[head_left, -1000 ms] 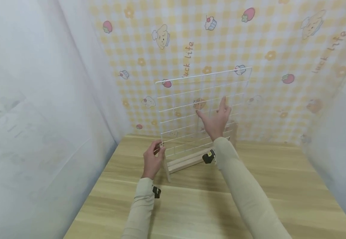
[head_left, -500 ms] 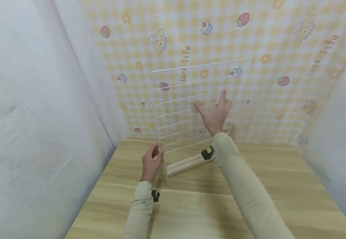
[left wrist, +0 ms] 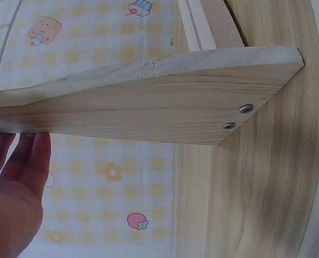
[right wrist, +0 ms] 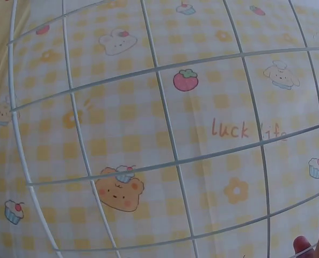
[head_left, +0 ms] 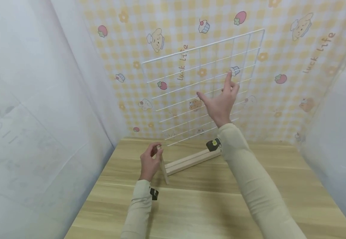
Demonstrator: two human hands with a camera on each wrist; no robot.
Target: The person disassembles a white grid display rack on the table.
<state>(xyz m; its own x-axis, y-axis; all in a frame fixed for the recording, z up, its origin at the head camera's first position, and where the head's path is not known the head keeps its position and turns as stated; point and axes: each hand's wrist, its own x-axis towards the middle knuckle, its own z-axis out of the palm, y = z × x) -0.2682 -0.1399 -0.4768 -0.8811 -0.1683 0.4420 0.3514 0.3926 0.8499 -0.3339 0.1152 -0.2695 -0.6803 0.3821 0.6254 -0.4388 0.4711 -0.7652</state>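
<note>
My right hand (head_left: 220, 104) holds a white wire grid panel (head_left: 203, 46) upright, its index finger and thumb stretched along the wires. The panel tilts, right end higher, and its bottom wire is above the wooden stand. In the right wrist view the grid (right wrist: 157, 69) fills the frame, with only fingertips showing at the right edge. My left hand (head_left: 149, 162) pinches the top of the stand's left side piece (head_left: 164, 171). Two screws show in that side piece (left wrist: 149, 102) in the left wrist view. The stand's crossbar (head_left: 191, 161) runs rightward, partly hidden behind my right wrist.
A wood-grain table (head_left: 191, 209) lies under the stand. Behind it hangs a yellow checked cloth (head_left: 280, 109) with cartoon prints. White sheets (head_left: 41, 116) close off both sides. A small black device (head_left: 213, 144) is strapped at my right wrist.
My right hand has risen, lifting the wire grid up and away from the stand, so its lower left corner has left my left fingers. My left hand stays on the side piece.
</note>
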